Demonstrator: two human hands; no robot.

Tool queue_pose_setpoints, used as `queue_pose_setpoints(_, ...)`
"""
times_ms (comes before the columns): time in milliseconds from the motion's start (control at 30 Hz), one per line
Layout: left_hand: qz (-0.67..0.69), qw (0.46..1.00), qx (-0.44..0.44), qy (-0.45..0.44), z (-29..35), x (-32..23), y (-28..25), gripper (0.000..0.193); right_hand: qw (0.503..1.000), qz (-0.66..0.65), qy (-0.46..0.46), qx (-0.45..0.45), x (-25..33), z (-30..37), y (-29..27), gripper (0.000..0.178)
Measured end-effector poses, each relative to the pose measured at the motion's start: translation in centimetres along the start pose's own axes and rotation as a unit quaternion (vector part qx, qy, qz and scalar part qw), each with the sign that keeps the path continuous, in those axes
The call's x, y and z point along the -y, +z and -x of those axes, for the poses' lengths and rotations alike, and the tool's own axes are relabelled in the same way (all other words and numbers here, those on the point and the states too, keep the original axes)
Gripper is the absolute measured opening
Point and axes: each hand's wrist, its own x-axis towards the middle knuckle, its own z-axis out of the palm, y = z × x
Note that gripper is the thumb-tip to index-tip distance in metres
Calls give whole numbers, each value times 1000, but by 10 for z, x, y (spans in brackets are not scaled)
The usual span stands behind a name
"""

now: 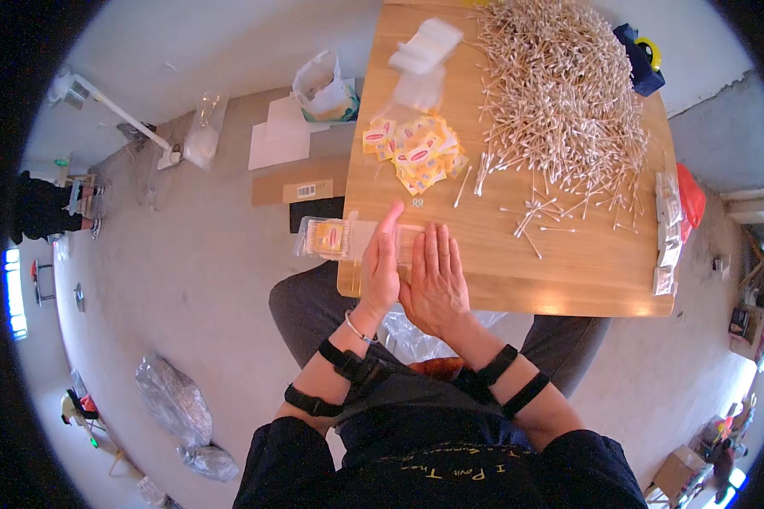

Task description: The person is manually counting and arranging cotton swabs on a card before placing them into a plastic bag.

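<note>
My left hand stands on its edge near the table's front left corner, fingers stretched out and nothing seen in it. Beside it lies my right hand, flat with its fingers together. Under and between the two hands is a thin, clear plastic piece, mostly covered, so its kind is unclear. To the left of my left hand, a clear plastic pack with cotton swabs and a yellow card lies at the table edge. Beyond my hands are a heap of yellow and white cards and a large pile of cotton swabs.
The wooden table has stacked clear plastic pieces at its far left. A tape dispenser sits at the far right. Small packs line the right edge, near a red bag. A white bag stands left of the table.
</note>
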Motion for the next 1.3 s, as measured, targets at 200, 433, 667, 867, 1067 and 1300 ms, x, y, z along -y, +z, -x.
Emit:
queue_pose_setpoints(200,4,1000,-6,-8,-1,3,-3,57,1000,8,27,2,4,-3,2,74)
queue_pose_setpoints(433,46,998,-50,-1,0,9,-1,56,999,5,33,-8,8,-4,6,73)
queue_pose_setpoints(667,-187,981,-8,42,0,-21,-36,47,1000,7,20,1,12,-5,5,75)
queue_pose_setpoints(867,-396,911,-57,98,-6,-22,-111,45,999,-14,17,-23,25,-17,9,77)
queue_pose_setpoints(1067,-393,917,-36,50,-14,7,-128,50,1000,6,17,-3,35,-22,15,78)
queue_pose_setpoints(1300,-219,974,-36,-53,-22,12,-135,58,1000,2,18,6,52,-34,21,79)
